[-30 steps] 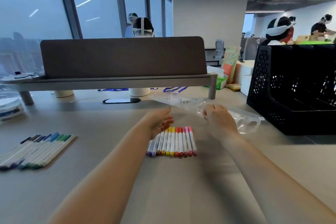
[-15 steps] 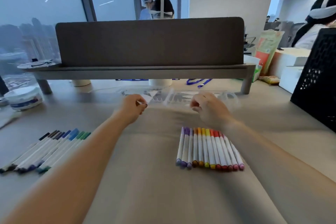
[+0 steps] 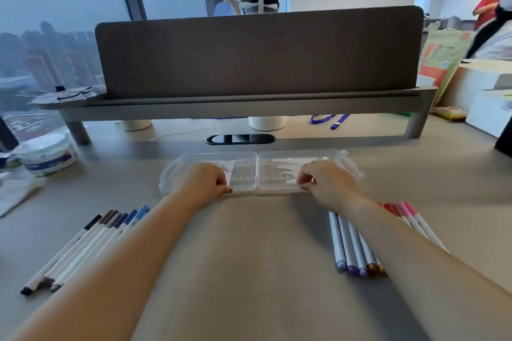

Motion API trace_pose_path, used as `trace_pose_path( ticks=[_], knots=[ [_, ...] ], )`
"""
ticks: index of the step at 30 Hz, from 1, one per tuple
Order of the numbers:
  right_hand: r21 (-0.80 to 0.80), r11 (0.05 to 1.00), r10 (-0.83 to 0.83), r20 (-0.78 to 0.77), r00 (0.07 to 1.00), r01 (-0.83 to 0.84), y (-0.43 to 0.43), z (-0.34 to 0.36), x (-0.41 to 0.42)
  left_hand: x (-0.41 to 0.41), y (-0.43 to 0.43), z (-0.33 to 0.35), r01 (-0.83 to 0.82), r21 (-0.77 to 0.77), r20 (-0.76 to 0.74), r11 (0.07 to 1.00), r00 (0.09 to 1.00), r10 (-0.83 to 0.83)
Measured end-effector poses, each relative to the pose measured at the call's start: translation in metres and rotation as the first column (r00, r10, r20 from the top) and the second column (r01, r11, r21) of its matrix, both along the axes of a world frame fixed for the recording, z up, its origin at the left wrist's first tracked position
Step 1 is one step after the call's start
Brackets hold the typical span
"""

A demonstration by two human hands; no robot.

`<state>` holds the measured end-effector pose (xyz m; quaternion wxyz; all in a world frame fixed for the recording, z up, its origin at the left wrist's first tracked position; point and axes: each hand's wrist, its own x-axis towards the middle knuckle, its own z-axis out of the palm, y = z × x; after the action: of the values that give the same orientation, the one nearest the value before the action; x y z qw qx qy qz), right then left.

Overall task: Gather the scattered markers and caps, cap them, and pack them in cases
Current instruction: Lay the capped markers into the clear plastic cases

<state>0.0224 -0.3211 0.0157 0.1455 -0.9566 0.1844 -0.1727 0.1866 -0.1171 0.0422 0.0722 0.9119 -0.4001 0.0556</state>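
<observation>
Under the right forearm (image 3: 401,246), markers (image 3: 349,246) lie half hidden; clear case (image 3: 257,171) runs left-right, curled fingers (image 3: 221,180) of left hand (image 3: 203,183) and right hand (image 3: 328,183) pinching its near edge.

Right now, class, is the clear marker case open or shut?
Open: the clear case lies spread flat, its two halves side by side, both empty.

Grey desk divider (image 3: 257,55) before tall windows (image 3: 55,22), hazy skyline.
</observation>
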Motion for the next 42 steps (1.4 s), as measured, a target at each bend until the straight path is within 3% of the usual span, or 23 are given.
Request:
trace_pose_path(
  ticks=[15,21,24,26,29,33,38,42],
  knots=[
    [0.041,0.969,-0.230,-0.215,0.949,0.244,0.047,0.010,-0.006,-0.004,0.039,-0.019,0.075,-0.124,-0.017,0.989,0.997,-0.078],
    [0.018,0.954,-0.288,-0.212,0.934,0.299,0.064,0.010,-0.010,-0.007,0.054,-0.024,0.140,-0.127,-0.017,0.982,0.990,-0.143],
    [-0.043,0.931,-0.365,-0.138,0.921,0.363,0.078,0.007,-0.010,-0.007,0.066,-0.025,0.126,-0.284,-0.086,0.951,0.984,-0.156],
    [-0.018,0.930,-0.366,-0.025,0.930,0.366,0.092,0.006,-0.005,0.001,0.081,-0.020,0.079,-0.415,-0.111,0.907,0.984,-0.136],
    [0.099,0.956,-0.290,0.160,0.943,0.277,0.129,0.003,0.015,0.030,0.124,-0.013,-0.094,-0.491,-0.129,0.866,0.991,0.035],
    [0.343,0.934,-0.193,0.248,0.949,0.100,0.183,-0.011,0.054,0.061,0.187,-0.016,-0.368,-0.396,-0.226,0.841,0.927,0.300],
    [0.349,0.936,-0.152,0.270,0.951,0.051,0.218,-0.020,0.084,0.069,0.216,-0.035,-0.508,-0.359,-0.478,0.783,0.820,0.313],
    [0.287,0.954,-0.170,0.292,0.941,0.084,0.221,-0.025,0.084,0.078,0.231,-0.036,-0.535,-0.314,-0.539,0.784,0.780,0.317]
  ],
)
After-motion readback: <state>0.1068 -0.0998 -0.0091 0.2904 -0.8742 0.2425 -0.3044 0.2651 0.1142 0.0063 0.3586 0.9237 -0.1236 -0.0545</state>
